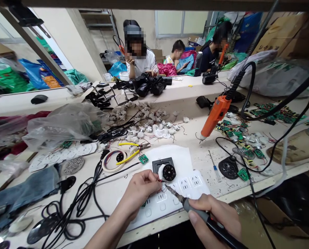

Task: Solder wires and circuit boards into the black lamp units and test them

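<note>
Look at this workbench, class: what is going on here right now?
A person at a cluttered bench grips a soldering iron in the right hand, its tip near a small part pinched with thin wires in the left hand. Just beyond lies a round black speaker on a dark square holder. An orange power screwdriver hangs over the bench. Other people sit across it.

Matt grey rubbery grip and dull metal tip on the soldering iron (196, 211), near right. Glossy orange plastic on the hanging screwdriver (215, 116). Crinkled clear plastic bag (63, 124) far left; smooth white plastic panel (167, 200) near; speckled, worn bench (203, 155).
</note>
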`<state>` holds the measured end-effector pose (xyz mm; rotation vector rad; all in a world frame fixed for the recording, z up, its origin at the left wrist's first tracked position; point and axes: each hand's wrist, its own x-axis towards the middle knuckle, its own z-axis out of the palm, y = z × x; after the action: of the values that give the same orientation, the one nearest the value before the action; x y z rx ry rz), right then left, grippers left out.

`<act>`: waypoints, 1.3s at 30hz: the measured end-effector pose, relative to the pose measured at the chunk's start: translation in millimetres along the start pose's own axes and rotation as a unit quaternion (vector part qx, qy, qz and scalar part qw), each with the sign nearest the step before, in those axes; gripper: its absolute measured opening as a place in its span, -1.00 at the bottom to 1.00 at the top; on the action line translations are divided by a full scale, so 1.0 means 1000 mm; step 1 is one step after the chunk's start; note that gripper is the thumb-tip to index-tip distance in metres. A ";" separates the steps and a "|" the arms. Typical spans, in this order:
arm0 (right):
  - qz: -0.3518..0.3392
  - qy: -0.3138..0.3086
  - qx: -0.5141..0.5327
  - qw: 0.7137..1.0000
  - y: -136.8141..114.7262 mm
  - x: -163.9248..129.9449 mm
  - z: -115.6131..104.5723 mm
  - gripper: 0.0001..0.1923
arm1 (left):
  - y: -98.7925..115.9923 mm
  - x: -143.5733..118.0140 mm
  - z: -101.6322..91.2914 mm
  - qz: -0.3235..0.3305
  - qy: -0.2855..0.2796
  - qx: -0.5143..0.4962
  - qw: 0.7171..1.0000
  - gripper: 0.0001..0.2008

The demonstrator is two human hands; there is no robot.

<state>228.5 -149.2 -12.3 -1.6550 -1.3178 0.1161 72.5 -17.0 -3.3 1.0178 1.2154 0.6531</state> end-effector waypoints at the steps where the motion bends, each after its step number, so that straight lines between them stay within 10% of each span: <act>1: -0.002 0.000 0.005 1.000 0.001 0.000 0.000 -0.76 | 0.001 0.000 0.001 -0.006 -0.001 0.004 1.000 -0.74; 39: -0.081 -0.045 0.109 0.990 0.010 0.011 0.012 -0.91 | 0.004 0.001 0.005 -0.013 -0.011 0.048 0.999 -0.78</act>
<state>232.9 -132.6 -20.7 -1.3684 -1.4484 0.2325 77.9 -15.9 0.5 1.0855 1.2486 0.5672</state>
